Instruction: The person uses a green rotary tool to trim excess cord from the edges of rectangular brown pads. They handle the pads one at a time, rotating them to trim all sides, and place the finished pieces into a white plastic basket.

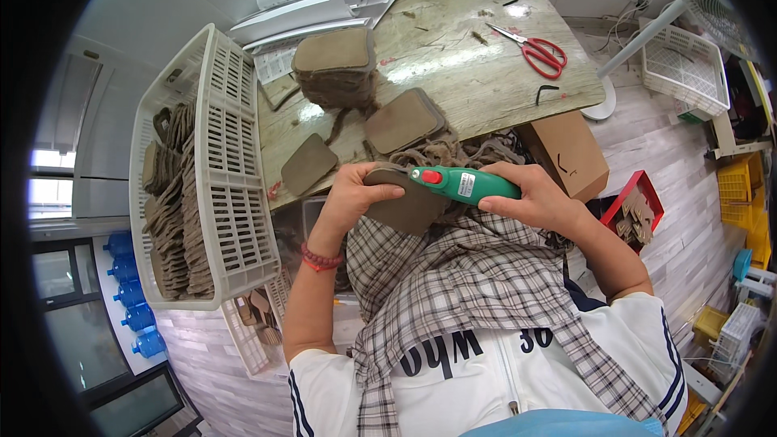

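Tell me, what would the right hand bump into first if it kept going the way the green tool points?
Probably the brown pad held by the left hand: the right hand aims the green tool at its edge.

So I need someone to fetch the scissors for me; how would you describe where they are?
Look at the wooden table, toward its far right side beyond the stacks of brown pads. The scissors lie flat there, alone, the only thing with bright red handles.
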Demonstrator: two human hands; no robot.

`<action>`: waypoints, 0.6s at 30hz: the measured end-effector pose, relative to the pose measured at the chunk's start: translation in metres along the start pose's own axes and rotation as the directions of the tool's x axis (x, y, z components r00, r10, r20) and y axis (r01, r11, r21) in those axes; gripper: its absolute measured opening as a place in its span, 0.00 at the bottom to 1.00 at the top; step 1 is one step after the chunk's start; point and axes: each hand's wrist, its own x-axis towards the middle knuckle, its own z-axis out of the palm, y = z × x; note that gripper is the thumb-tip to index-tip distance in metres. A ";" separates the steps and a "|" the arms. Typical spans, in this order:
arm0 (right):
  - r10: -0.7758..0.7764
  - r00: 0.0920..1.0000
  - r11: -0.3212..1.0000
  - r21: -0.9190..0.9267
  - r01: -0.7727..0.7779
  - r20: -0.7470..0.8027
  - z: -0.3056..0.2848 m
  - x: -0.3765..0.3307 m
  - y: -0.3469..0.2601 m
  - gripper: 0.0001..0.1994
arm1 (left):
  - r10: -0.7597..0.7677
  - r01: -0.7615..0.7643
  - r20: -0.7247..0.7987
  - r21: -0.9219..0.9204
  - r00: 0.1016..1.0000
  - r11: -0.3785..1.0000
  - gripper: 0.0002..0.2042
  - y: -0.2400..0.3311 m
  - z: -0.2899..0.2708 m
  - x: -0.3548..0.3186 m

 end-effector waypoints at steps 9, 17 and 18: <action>0.001 0.999 0.992 0.129 0.004 -0.033 0.011 0.014 0.001 0.22 | 0.048 -0.049 -0.193 0.000 0.980 0.999 0.10 -0.004 -0.030 -0.013; 0.259 0.959 0.931 0.295 -0.215 -0.117 0.001 -0.012 0.017 0.20 | 0.326 0.112 -0.787 0.443 0.523 0.890 0.24 -0.074 -0.164 -0.012; 0.273 0.949 0.930 0.295 -0.218 -0.158 0.000 -0.017 0.022 0.20 | 0.567 0.423 -0.680 0.733 0.465 0.532 0.28 -0.076 -0.154 -0.004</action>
